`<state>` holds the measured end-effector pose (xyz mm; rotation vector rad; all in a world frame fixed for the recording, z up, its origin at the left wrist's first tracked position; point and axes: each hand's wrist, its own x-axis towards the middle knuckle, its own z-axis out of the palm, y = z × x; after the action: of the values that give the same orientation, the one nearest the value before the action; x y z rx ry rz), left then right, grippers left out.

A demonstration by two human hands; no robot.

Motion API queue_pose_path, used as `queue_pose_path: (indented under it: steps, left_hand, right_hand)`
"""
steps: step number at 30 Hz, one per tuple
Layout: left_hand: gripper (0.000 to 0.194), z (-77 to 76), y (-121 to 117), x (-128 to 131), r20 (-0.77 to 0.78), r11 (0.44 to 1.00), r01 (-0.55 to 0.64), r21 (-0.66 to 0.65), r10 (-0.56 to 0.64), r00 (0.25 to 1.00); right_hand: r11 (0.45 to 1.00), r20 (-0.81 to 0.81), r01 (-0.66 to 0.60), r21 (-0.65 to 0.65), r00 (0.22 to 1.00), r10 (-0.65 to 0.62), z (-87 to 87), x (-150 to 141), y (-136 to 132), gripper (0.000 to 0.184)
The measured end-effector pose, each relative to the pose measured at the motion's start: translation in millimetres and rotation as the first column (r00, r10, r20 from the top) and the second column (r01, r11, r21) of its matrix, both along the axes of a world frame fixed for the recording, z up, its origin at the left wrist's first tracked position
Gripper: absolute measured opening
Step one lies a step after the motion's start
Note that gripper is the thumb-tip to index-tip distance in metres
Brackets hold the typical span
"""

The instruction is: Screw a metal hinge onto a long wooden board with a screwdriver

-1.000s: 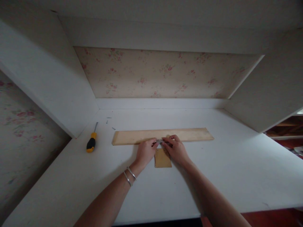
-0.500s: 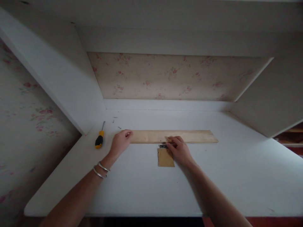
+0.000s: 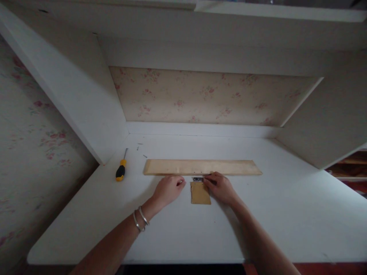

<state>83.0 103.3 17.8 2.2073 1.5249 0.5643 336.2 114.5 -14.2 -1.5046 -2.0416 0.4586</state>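
Observation:
A long, pale wooden board (image 3: 183,167) lies across the white desk. Just in front of its near edge is a small dark metal hinge (image 3: 197,179) with light spots that look like screw holes. A square brown piece of thin board (image 3: 200,193) lies directly below the hinge. My right hand (image 3: 222,187) pinches the hinge's right end between thumb and fingers. To the left of the hinge, my left hand (image 3: 169,189) rests over the desk, thumb and fingertips pressed together; whatever it may hold is too small to make out.
A yellow-and-black screwdriver (image 3: 120,170) lies at the left, its tip pointing away. Several small screws (image 3: 145,156) are scattered behind the board's left end. White side panels and an overhead shelf (image 3: 200,53) enclose the desk (image 3: 172,236).
My left hand has left the board's left end and come right and nearer, beside the hinge. My right hand has shifted slightly, staying at the hinge. The view has tilted a little.

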Motion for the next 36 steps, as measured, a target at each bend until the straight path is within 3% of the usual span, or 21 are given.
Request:
queue_pose_path:
  steps: [6,11,16,21,26,31,36]
  left_hand:
    - [0.022,-10.5,11,47,-0.071,0.999,-0.035,0.006,0.035,0.997]
    - [0.022,-20.8,18,54,-0.003,0.997,-0.072,-0.01,0.072,0.997]
    - [0.023,-28.1,27,51,0.188,0.999,-0.023,-0.038,0.03,0.982]
    - [0.028,-30.2,37,52,0.244,0.996,-0.002,-0.09,0.024,0.969]
    - [0.024,-30.6,37,57,0.281,0.993,-0.063,-0.099,0.089,0.956]
    - [0.013,-24.1,24,56,0.135,0.988,-0.142,0.061,0.133,0.982]
    - [0.014,-18.2,20,57,-0.105,0.969,-0.081,0.232,0.107,0.989]
  right_hand:
    - [0.999,-0.046,-0.022,-0.034,0.999,0.02,-2.4,-1,5,0.024]
    - [0.999,-0.085,-0.009,-0.039,0.996,0.005,-2.2,-1,7,0.021]
    - [0.998,-0.207,-0.019,0.068,0.978,0.032,1.3,-6,8,0.025]
    - [0.992,-0.306,0.12,-0.041,0.943,-0.127,0.3,-12,16,0.026]
    - [0.971,-0.324,0.196,-0.139,0.917,-0.232,-0.7,-17,25,0.03]
    - [0.951,-0.274,0.267,-0.155,0.914,-0.301,-3.5,-25,28,0.031]
    - [0.945,-0.212,0.309,-0.107,0.921,-0.326,-4.9,-31,28,0.03]
